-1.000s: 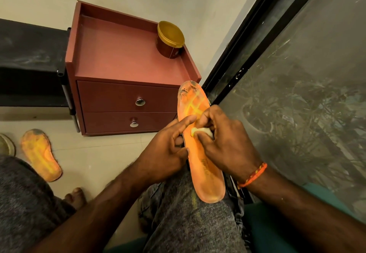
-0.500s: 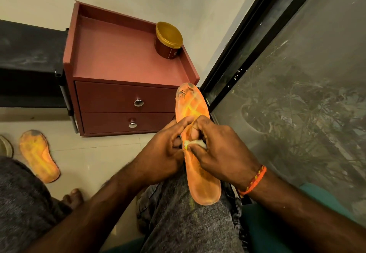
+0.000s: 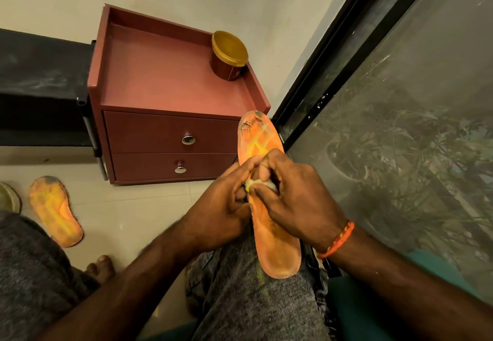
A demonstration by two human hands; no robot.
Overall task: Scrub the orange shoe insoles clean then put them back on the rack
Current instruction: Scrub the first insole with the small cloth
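Tiled floor (image 3: 138, 207) left of both hands; left hand (image 3: 221, 207) grips the orange insole (image 3: 277, 247), right hand (image 3: 293, 196) pinches what seems a pale scrubbing wad (image 3: 262, 184) against it.

Both hands (image 3: 266, 202) on insole (image 3: 277, 250), rt pinching white pad (image 3: 260, 184).

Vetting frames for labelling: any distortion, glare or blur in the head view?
Head view: wide-angle bend, the window frame and cabinet lean outward. Warm, dim light; soft shadows. Small glints on the drawer knobs only. The glass pane is hazy, plants behind it murky. Left hand, right hand and held insole are sharp, the white scrubbing pad mostly hidden. The floor insole is slightly softer.
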